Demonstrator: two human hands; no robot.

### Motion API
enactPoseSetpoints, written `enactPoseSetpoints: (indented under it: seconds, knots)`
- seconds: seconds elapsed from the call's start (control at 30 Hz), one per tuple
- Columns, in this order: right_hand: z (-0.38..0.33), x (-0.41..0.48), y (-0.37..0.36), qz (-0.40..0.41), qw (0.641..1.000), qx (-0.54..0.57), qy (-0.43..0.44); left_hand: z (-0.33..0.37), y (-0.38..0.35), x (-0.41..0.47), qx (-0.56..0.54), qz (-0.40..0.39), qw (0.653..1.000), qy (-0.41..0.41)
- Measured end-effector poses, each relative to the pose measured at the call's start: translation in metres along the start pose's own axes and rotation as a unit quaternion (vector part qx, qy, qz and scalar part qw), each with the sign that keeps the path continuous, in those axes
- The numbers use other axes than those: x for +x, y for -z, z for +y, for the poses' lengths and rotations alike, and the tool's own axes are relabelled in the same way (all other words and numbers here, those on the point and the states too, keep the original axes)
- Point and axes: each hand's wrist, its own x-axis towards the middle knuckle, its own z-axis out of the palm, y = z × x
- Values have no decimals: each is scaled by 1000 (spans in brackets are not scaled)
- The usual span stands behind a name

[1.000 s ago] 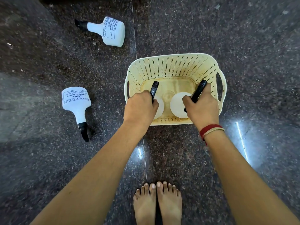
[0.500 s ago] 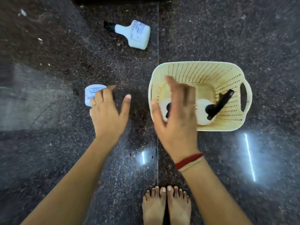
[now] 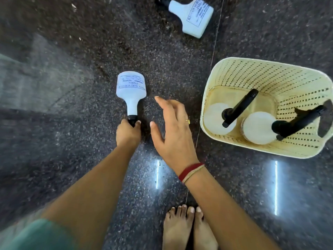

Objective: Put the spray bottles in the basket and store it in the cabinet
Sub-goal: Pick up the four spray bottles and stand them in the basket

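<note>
The left hand [image 3: 128,132] is closed round the black spray head of a white bottle [image 3: 131,89] that lies on the dark floor [image 3: 72,159] with its base pointing far and its neck near. Taking it by the head makes sense: that end lies nearest the person, it is narrow enough for one fist, and the body will hang below it when lifted, ready to go base-first into the basket [image 3: 225,69].

The right hand [image 3: 173,130] hovers just right of the left, fingers spread and holding nothing. It sits between the gripped bottle and the basket, and probably heads for the far bottle [image 3: 192,17], which lies on its side at the far edge of view, black head to the left, well apart from both hands.

The basket stands on the floor at the right, cream and perforated, with a handle slot in its right wall. Two bottles already stand upright in its near half: one [image 3: 216,120] by the left wall, one [image 3: 255,129] just right of it, both with their black triggers pointing far and right. Standing them upright, packed to the near side, leaves the far half free, which looks like enough room for the two remaining bottles.

So the task seems about half done: two in, one in hand but not yet lifted, one untouched. No cabinet is in view. Bare feet [image 3: 187,230] stand together at the near edge.
</note>
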Motion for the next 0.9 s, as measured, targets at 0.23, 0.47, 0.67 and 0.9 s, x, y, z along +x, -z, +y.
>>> enactPoseSetpoints:
  seconds: [0.23,0.47,0.67,0.9]
  knots:
    - [-5,0,9,-3,1000,12,-12,10,26,-13,-21,85,996,-28]
    - [-26,13,38,29,999,33,-2,50,74,-34,-1,158,982,-107]
    - [-58,32,83,44,999,7,19,101,128,-101,155,212,918,-296]
    - [-93,71,173,189,961,-135,150,160,148,-170,278,321,788,-446]
